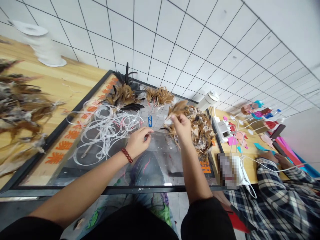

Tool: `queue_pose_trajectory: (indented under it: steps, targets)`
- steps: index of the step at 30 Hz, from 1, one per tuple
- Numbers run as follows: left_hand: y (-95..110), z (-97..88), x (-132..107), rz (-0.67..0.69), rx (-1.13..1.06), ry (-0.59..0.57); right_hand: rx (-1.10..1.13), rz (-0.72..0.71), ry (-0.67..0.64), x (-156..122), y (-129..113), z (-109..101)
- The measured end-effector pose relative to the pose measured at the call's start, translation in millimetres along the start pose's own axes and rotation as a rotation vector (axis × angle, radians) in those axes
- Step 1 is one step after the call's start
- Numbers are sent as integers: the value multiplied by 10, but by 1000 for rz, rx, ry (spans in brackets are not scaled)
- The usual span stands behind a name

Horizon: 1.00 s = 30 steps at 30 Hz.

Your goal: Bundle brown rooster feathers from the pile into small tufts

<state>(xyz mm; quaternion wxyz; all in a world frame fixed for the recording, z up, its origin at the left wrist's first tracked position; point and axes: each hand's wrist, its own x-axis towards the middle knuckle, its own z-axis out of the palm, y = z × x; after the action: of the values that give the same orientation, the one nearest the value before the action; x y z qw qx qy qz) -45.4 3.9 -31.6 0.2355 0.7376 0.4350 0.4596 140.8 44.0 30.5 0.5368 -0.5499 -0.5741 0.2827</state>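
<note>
My right hand point(183, 128) pinches a brown feather point(180, 107) between thumb and fingertips, over the left edge of a heap of mottled brown feathers point(202, 130). My left hand point(140, 142), with a beaded bracelet on its wrist, hovers over the glass top with thumb and fingers drawn together; whatever lies between them is too small to make out. Just beyond it are blue thread snips point(150, 120). Loops of clear white cord point(107, 136) are spread to its left. Behind stand a brown feather bunch point(160, 96) and a bunch with black feathers point(125, 95).
A white spool point(42, 46) and a large feather pile point(20, 110) occupy the left side. At the right are a white bottle point(209, 100), a power strip point(223, 128) and white cables. A co-worker in a plaid sleeve point(268, 176) handles blue material there.
</note>
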Motion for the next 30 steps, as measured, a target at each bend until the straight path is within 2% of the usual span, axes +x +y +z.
queue_pose_trajectory:
  steps: [2,6,8,11,15,18,20,22,26,28,30]
  targets:
    - [-26,13,-4,-16,21,-26,-98,-35,-45,378,-18,80]
    - [-42,17,-17,-32,44,-52,-328,93,-101,938,189,510]
    - [-38,14,-25,-16,57,-69,-468,192,-128,1080,340,724]
    - [-26,12,-37,2,96,-101,-519,235,-126,1195,500,914]
    - [-21,13,-41,9,128,-101,-523,236,-153,1213,495,887]
    - [-22,13,-37,5,120,-81,-512,168,-165,994,380,691]
    - [-20,15,-30,2,110,-79,-491,80,-162,689,298,511]
    - [-21,20,-16,0,100,-76,-431,45,-237,287,223,321]
    - [-57,44,36,-23,15,0,-260,-48,-566,-522,58,-12]
    - [-86,52,68,-46,-49,62,-214,-141,-813,-810,-22,-106]
    - [-110,48,97,-50,-120,115,-195,-199,-975,-993,-62,-128]
